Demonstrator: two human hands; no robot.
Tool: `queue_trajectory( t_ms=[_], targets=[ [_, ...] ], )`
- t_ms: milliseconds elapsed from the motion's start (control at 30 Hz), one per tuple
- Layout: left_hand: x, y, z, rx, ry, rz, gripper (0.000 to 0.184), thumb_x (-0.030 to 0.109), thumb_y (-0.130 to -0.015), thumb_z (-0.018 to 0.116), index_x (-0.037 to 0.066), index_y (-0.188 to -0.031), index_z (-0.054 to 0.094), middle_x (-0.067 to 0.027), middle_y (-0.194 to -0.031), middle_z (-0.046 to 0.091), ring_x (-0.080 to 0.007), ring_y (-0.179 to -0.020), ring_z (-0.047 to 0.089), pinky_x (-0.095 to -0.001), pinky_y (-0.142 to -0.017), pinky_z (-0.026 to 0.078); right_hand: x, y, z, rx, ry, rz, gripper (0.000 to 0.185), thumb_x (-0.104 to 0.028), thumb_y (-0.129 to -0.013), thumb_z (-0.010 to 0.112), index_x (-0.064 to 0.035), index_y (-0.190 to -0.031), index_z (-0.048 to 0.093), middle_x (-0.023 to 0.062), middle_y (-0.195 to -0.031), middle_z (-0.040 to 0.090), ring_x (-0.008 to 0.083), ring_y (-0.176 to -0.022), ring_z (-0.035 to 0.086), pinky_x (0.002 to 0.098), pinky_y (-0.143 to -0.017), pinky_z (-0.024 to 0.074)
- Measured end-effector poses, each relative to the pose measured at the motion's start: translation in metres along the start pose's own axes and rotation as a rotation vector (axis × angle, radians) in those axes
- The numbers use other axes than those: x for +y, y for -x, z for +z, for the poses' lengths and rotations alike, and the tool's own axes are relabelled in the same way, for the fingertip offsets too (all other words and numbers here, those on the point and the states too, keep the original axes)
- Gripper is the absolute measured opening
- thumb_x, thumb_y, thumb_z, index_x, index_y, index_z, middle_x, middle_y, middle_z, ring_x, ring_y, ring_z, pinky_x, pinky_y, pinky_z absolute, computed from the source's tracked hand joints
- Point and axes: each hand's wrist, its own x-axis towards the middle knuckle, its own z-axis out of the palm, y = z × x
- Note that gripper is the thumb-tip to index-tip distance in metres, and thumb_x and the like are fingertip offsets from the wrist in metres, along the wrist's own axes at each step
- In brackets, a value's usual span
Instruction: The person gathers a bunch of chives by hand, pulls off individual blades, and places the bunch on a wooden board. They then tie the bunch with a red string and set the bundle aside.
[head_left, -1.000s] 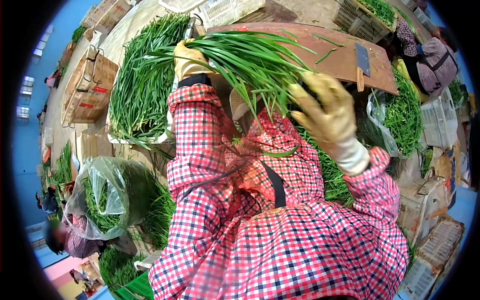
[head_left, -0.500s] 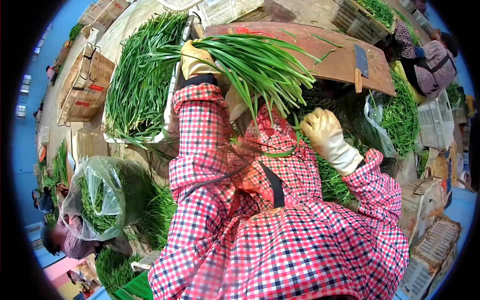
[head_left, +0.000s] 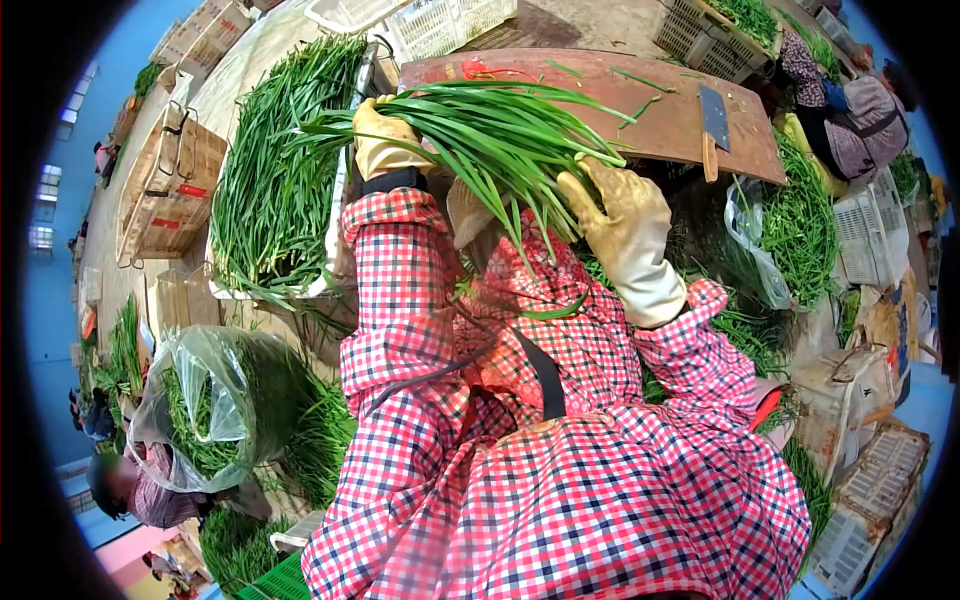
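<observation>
My left hand [head_left: 385, 140], in a cream work glove, is closed round a bunch of garlic chives [head_left: 490, 125]. The long green leaves run to the right from my fist, with the pale stem ends furthest right. At those ends is my gloved right hand [head_left: 625, 210], its thumb and fingers apart and its fingertips against the stems. A white crate [head_left: 338, 235] heaped with chives [head_left: 285, 165] stands just left of my left hand. Behind the bunch lies a reddish-brown board [head_left: 640, 100] with a broad-bladed knife [head_left: 714, 125] on it.
A plastic bag of chives [head_left: 215, 400] stands at my left, beside loose greens [head_left: 320, 440]. Wooden boxes [head_left: 175, 185] are further left. More chives [head_left: 800, 240] lie at the right near a white crate [head_left: 870, 235], where a co-worker [head_left: 865, 125] bends over. Another person [head_left: 160, 485] is at lower left.
My right hand has moved up and left from below the bunch to its stem ends, its fingers uncurling. My left hand still grips the chives in nearly the same place.
</observation>
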Motion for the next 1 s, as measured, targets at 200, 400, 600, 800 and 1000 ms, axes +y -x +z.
queue_trajectory(
  t_ms=[200,400,600,800,1000],
  targets=[
    [0.005,0.019,0.004,0.069,-0.203,0.143,0.029,0.015,-0.096,0.058,0.001,-0.122,0.055,-0.0131,-0.106,0.069,-0.0239,-0.091,0.066,-0.0342,-0.081,0.052,0.000,-0.002,0.010,0.074,-0.451,0.286,0.016,-0.013,-0.082,0.076,-0.0038,-0.094,0.072,0.0129,-0.085,0.072,0.0277,-0.077,0.070,0.0340,-0.069,0.0548],
    [0.007,0.012,0.004,0.043,0.041,0.024,0.021,0.011,-0.095,0.059,0.001,-0.114,0.060,-0.0114,-0.096,0.071,-0.0214,-0.080,0.065,-0.0341,-0.072,0.053,0.040,0.011,0.015,0.175,-0.292,0.223,0.013,-0.014,-0.083,0.076,-0.0072,-0.093,0.071,0.0099,-0.080,0.072,0.0223,-0.073,0.071,0.0324,-0.064,0.0561],
    [0.064,0.059,0.020,0.066,-0.562,0.031,0.025,0.020,-0.093,0.061,0.005,-0.114,0.060,-0.0102,-0.099,0.071,-0.0230,-0.085,0.067,-0.0341,-0.080,0.053,0.104,0.047,-0.020,-0.380,-0.051,0.808,0.017,-0.020,-0.091,0.069,-0.0048,-0.100,0.071,0.0087,-0.085,0.072,0.0174,-0.074,0.069,0.0284,-0.069,0.0539],
    [0.093,0.084,0.039,0.088,0.006,-0.155,0.022,0.021,-0.102,0.043,0.008,-0.112,0.058,-0.0060,-0.103,0.069,-0.0205,-0.090,0.063,-0.0305,-0.083,0.050,0.029,0.043,-0.033,-0.659,-1.045,0.818,0.053,-0.036,-0.088,0.072,-0.0013,-0.126,0.062,0.0126,-0.124,0.065,0.0219,-0.114,0.060,0.0348,-0.100,0.0465],
    [0.026,0.024,-0.013,0.091,-0.740,0.158,0.045,0.025,-0.075,0.077,0.017,-0.119,0.067,0.0002,-0.115,0.071,-0.0144,-0.111,0.062,-0.0257,-0.101,0.046,0.003,0.047,-0.010,-0.361,-0.653,0.659,0.026,-0.021,-0.089,0.072,0.0023,-0.101,0.071,0.0091,-0.098,0.073,0.0169,-0.089,0.065,0.0314,-0.083,0.0514]
  ],
)
